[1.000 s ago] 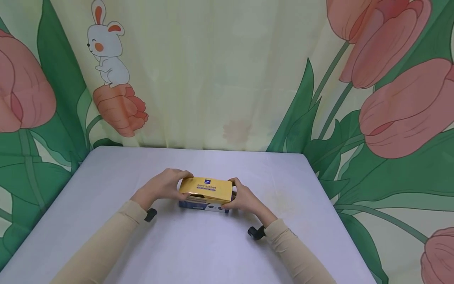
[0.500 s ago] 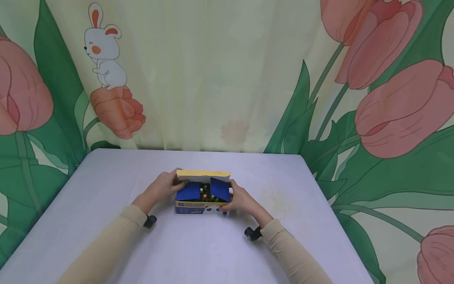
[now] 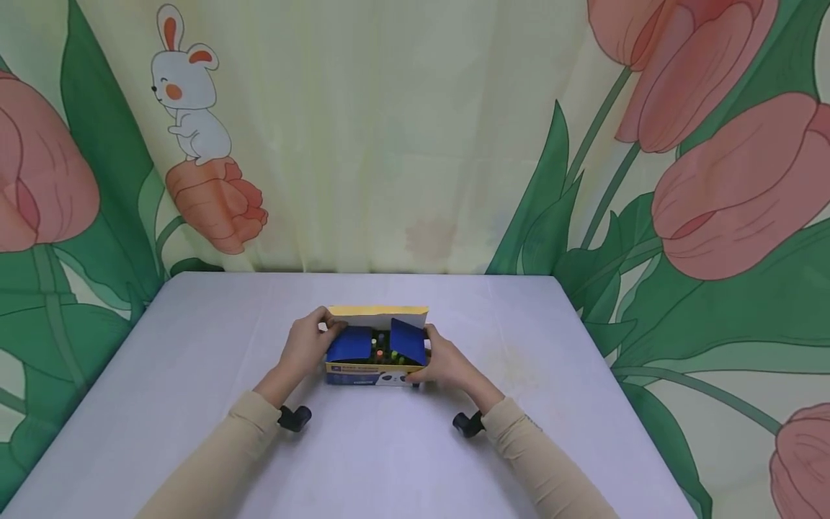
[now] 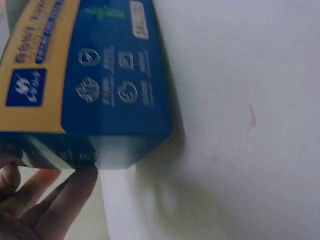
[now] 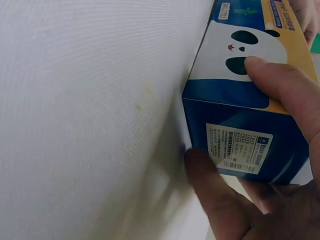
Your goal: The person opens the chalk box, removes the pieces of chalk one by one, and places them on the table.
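Box: a small blue-and-yellow carton (image 3: 376, 360) with a panda print on its near face, standing on the table (image 3: 194, 404) about mid-width, its yellow lid raised at the back.
Flaps: two blue side flaps (image 3: 407, 340) of the box stand up and lean inward over the opening.
Contents: small coloured tips (image 3: 382, 353) show inside the box, between the flaps; too small to tell what they are.
Left hand: the left hand (image 3: 306, 346) is clamped on the left end of the box, fingers curled over its top edge.
Right hand: the right hand (image 3: 444, 362) grips the right end of the box, thumb on the panda face, fingers on the end panel.
Backdrop: a curtain (image 3: 402, 144) printed with tulips and a rabbit hangs behind the box.
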The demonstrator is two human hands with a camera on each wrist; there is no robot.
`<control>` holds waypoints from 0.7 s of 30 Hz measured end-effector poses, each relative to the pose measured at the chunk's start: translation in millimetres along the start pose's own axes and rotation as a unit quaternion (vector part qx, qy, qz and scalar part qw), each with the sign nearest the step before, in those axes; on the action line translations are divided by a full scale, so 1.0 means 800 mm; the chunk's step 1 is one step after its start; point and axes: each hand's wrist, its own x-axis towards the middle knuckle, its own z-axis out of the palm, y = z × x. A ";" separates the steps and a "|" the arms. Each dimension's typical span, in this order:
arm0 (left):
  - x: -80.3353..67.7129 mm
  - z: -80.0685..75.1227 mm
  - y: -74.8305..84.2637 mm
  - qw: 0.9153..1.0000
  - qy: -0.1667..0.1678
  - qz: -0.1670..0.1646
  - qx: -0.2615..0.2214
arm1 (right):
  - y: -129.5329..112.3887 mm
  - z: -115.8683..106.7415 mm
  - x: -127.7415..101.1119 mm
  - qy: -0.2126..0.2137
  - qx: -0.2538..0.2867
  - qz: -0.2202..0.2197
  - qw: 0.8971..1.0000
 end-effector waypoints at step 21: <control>-0.026 -0.006 -0.004 0.987 -0.116 -0.042 -0.103 | 0.000 0.005 -0.007 0.021 -0.011 0.010 1.000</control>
